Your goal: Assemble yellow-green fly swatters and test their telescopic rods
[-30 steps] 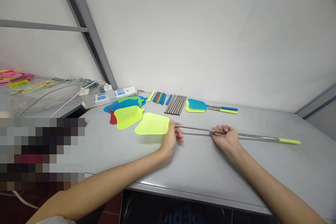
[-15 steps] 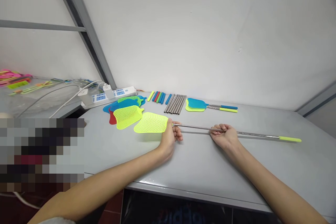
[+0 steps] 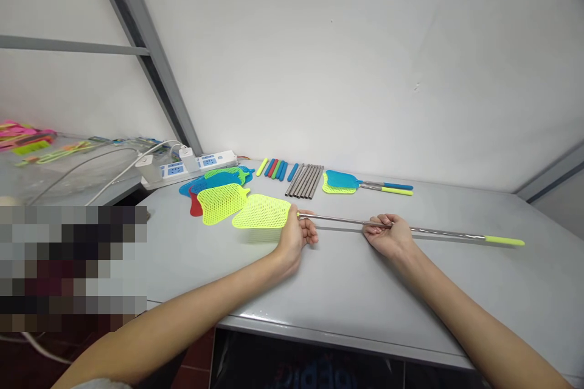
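A fly swatter [image 3: 262, 211] with a yellow-green mesh head, an extended metal rod and a yellow-green grip is held sideways, low over the table. My left hand [image 3: 294, 237] is closed on its neck, thumb over the base of the head. Round the middle of the rod, my right hand [image 3: 387, 234] is closed, with the palm turned up. The yellow-green grip [image 3: 504, 241] sticks out beyond it on the right. Loose swatter heads, a yellow-green one [image 3: 222, 203] and a blue one [image 3: 221, 182] among them, lie left of my left hand.
Behind my hands lie several metal rods [image 3: 305, 181], several coloured grips [image 3: 276, 169] and two swatters [image 3: 342, 180] on the grey table [image 3: 347, 298]. A power strip [image 3: 205, 162] with plugged-in chargers stands at the back left. A wall rises behind.
Almost nothing differs. Both hands still hold the fly swatter; its head and neck sit very slightly higher, and my right hand has shifted a touch left.
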`<state>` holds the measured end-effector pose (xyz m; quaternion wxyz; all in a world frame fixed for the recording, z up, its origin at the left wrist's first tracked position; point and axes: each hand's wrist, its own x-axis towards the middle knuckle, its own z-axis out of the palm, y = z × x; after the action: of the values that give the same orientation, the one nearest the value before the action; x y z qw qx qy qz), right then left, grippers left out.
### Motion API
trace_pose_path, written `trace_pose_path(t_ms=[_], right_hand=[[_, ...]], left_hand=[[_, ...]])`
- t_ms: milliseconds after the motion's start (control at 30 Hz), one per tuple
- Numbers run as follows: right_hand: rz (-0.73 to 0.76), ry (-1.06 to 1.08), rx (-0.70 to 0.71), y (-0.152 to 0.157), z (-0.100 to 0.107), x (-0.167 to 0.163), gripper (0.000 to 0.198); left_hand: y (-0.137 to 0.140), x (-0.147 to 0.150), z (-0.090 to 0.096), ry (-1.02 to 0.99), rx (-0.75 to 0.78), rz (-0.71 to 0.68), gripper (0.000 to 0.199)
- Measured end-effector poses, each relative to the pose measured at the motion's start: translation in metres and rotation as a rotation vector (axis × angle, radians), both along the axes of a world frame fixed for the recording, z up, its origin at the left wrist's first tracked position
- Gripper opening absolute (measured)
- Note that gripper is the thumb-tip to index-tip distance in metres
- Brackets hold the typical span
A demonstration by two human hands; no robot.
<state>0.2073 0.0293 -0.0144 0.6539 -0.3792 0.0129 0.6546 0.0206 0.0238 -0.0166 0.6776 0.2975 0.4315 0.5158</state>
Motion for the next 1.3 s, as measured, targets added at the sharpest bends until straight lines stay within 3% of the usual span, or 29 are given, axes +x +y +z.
trace_pose_path(t_ms=[200, 333, 400, 667, 767, 867, 967, 1167, 1300], right_hand=[[0.038, -0.038, 0.052, -0.002, 0.002, -0.004, 0.023], [0.133, -0.201, 0.199, -0.009, 0.003, -0.016, 0.022], [0.170, -0.273, 0.208, -0.013, 0.003, -0.022, 0.021], [0.406, -0.416, 0.254, -0.015, 0.006, -0.020, 0.018], [0.525, -0.464, 0.235, -0.017, 0.007, -0.024, 0.025], [0.658, -0.531, 0.211, -0.021, 0.007, -0.031, 0.031], [0.653, -0.559, 0.228, -0.024, 0.007, -0.034, 0.033], [0.681, -0.592, 0.253, -0.024, 0.009, -0.031, 0.036], [0.721, -0.589, 0.300, -0.027, 0.014, -0.032, 0.039]], left_hand=[[0.002, -0.002, 0.000, -0.012, -0.005, 0.013, 0.036], [0.002, -0.002, 0.000, 0.001, 0.011, 0.041, 0.023], [0.002, -0.003, 0.001, 0.011, 0.028, 0.094, 0.020], [0.003, -0.006, 0.010, 0.072, 0.208, 0.163, 0.024], [0.000, -0.003, 0.009, 0.125, 0.243, 0.057, 0.026], [-0.005, 0.002, 0.005, 0.211, 0.228, -0.160, 0.034], [-0.009, 0.005, 0.003, 0.248, 0.245, -0.296, 0.041], [-0.004, -0.002, 0.013, 0.189, 0.249, -0.371, 0.040], [0.001, -0.009, 0.017, 0.168, 0.201, -0.600, 0.043]])
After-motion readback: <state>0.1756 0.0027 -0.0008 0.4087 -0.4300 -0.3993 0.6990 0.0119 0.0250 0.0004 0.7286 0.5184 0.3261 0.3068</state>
